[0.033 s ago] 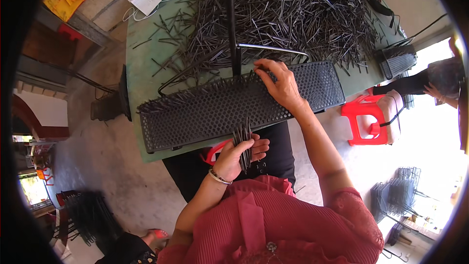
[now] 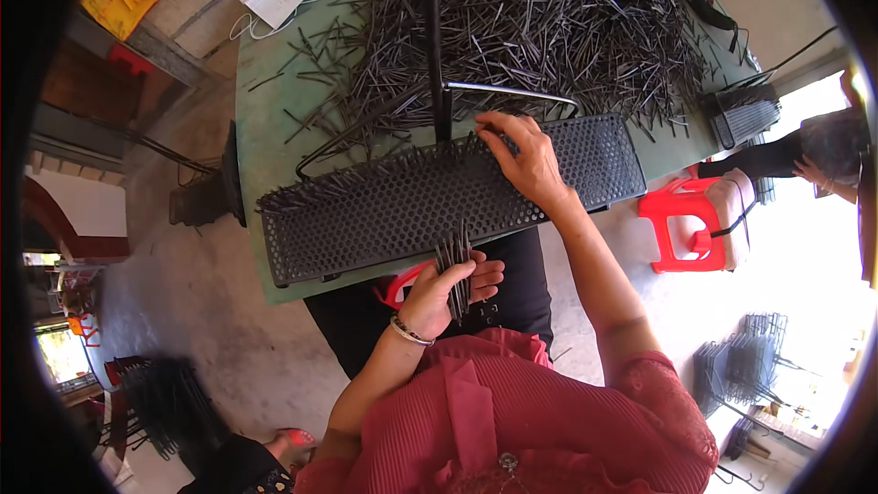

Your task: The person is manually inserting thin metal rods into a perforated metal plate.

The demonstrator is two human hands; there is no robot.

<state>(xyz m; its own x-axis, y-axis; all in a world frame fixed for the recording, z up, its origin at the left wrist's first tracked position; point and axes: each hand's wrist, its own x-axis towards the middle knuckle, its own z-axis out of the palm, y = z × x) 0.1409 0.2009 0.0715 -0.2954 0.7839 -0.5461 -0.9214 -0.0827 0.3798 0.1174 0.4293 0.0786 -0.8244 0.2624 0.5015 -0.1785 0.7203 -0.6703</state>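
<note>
Black sticks (image 2: 455,261), several, in one left hand (image 2: 432,301); right hand (image 2: 533,165) at one tray (image 2: 389,210)

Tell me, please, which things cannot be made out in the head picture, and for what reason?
All in the head view:
Exact count of the black strips in the left hand: they overlap, and the hand covers part.
Whether the right hand pinches a strip: too small, covered by its own fingers.
Far side of the pile: cut off by the top edge.
Rest of the person at the right: cut off by the dark fisheye rim.
</note>
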